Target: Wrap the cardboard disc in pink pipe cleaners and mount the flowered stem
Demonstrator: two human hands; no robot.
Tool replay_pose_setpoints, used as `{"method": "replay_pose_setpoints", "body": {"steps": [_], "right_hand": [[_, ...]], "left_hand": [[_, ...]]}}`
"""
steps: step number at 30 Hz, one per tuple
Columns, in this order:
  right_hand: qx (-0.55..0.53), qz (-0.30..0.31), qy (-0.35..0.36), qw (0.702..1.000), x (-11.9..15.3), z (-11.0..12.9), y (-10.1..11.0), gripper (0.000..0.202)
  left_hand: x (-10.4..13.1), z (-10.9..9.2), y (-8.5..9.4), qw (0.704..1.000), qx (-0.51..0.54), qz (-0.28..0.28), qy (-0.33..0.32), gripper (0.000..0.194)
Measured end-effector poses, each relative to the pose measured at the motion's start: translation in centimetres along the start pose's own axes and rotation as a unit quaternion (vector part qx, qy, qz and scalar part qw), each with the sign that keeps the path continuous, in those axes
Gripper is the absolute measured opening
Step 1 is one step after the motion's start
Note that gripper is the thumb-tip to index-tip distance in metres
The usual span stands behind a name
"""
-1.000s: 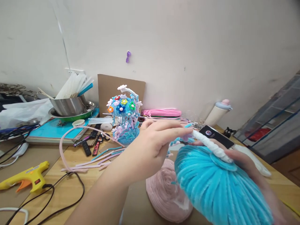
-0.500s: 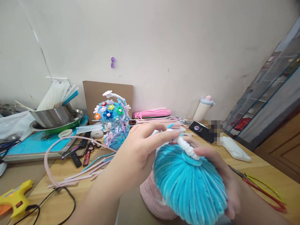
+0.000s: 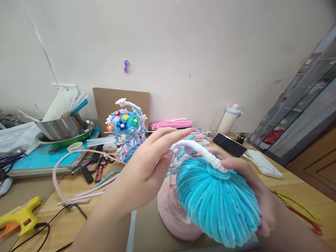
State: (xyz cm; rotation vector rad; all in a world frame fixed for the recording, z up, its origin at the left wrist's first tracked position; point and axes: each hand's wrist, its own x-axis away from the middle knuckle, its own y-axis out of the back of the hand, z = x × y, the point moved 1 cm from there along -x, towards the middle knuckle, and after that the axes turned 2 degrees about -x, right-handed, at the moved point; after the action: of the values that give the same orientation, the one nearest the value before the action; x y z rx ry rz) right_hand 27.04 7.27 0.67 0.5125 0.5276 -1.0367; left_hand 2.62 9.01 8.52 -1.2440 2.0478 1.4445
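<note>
A blue fuzzy dome [image 3: 217, 203] with a white wrapped stem [image 3: 203, 151] curving up and left from its top is held in my right hand [image 3: 258, 189]. The thumb of that hand lies at the stem's base, and its other fingers are partly hidden behind the dome. My left hand [image 3: 149, 168] is raised left of the dome, fingers stretched out, with nothing seen in it. Below them a round pink base [image 3: 174, 213] stands on the work surface, partly covered by the dome. Small blue and lilac pieces show behind the stem.
A flowered blue lamp-like craft [image 3: 126, 126] stands behind my left hand. At left are a yellow glue gun [image 3: 23, 215], a metal bowl [image 3: 61, 127], and scissors [image 3: 103, 161]. On the right lie a phone [image 3: 229, 145], a white bottle [image 3: 229, 119] and red-handled pliers [image 3: 304, 218].
My left hand has moved off the white stem, and its fingers have spread open. The stem's curve is now uncovered. The dome has shifted slightly right with my right hand.
</note>
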Motion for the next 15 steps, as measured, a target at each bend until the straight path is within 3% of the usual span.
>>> {"method": "replay_pose_setpoints", "body": {"steps": [3,7,15], "right_hand": [[-0.015,0.005,0.049,0.999,-0.6,0.9,-0.3,0.075],[-0.011,-0.01,0.058,0.998,-1.4,1.3,-0.4,0.069],[-0.012,-0.015,0.082,0.996,-1.8,1.2,-0.8,0.066]], "left_hand": [[0.1,0.1,0.7,1.0,0.007,-0.025,0.003,0.045],[0.3,-0.1,1.0,0.999,0.011,-0.025,0.02,0.042],[0.5,-1.1,-0.2,0.995,-0.043,0.086,-0.031,0.049]]}}
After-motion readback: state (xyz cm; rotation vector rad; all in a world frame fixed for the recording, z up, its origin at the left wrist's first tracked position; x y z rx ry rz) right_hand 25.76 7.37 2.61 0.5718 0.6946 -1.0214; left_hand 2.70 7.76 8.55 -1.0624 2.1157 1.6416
